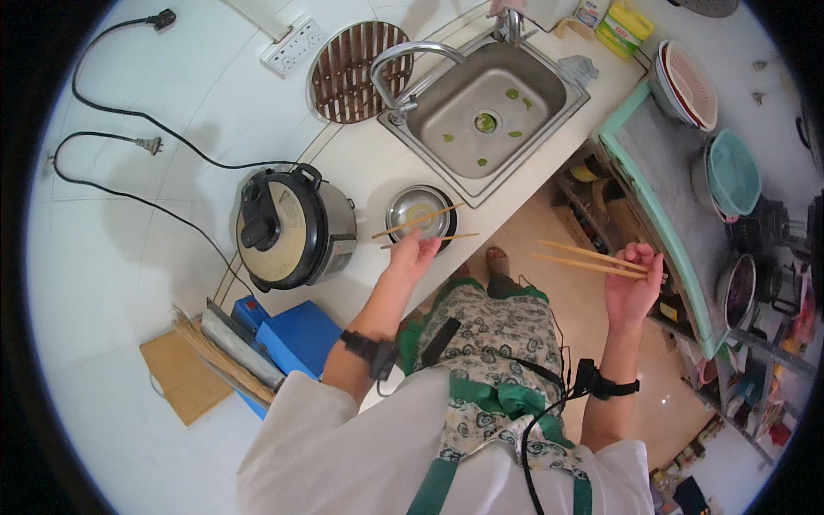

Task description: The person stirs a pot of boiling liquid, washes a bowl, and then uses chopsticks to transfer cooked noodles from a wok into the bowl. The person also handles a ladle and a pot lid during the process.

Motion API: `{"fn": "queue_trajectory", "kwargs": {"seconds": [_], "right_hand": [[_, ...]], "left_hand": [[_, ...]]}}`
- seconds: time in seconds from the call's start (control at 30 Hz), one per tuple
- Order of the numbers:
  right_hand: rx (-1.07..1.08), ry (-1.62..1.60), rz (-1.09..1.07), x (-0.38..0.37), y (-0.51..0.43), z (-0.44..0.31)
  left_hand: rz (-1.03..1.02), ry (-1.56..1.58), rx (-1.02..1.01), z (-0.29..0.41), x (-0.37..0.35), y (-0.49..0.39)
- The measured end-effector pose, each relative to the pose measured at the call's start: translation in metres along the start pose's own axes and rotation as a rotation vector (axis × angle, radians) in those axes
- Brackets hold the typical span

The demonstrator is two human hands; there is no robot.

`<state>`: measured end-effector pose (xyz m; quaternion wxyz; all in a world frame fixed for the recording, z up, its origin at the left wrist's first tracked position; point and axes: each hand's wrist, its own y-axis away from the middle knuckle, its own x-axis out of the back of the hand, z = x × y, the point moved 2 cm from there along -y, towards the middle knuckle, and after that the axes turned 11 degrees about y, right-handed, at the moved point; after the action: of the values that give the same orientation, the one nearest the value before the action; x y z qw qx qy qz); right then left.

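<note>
My left hand is over the counter edge with its fingers around a pair of wooden chopsticks, one lying against the fingertips and the other passing behind the fingers. Beneath them stands a stainless steel bowl with a little yellowish matter at its bottom; a dark rim shows around its right side. Away to the right, above the floor, my right hand grips a second pair of wooden chopsticks, whose free ends point left.
Left of the bowl stands an electric pressure cooker. A steel sink with leaf scraps and a curved faucet lies beyond. A round slatted rack leans on the wall. To the right, a green-edged table carries basins.
</note>
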<state>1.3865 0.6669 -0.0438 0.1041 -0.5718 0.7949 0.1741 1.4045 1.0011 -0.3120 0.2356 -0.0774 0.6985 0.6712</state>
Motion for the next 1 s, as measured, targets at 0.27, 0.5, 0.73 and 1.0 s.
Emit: {"fn": "queue_trajectory", "kwargs": {"seconds": [0.27, 0.5, 0.73, 1.0], "right_hand": [[0.041, 0.010, 0.048, 0.038, 0.022, -0.015], [0.086, -0.007, 0.144, 0.075, 0.035, -0.031], [0.126, -0.030, 0.193, 0.097, 0.041, -0.042], [0.262, -0.148, 0.601, 0.137, 0.060, -0.096]], "left_hand": [[-0.005, -0.158, -0.219, 0.003, -0.001, -0.027], [0.043, -1.088, -1.152, 0.030, -0.024, 0.004], [-0.291, -2.103, -1.255, 0.037, -0.060, 0.008], [-0.646, -1.803, -1.671, -0.025, -0.169, 0.086]]}}
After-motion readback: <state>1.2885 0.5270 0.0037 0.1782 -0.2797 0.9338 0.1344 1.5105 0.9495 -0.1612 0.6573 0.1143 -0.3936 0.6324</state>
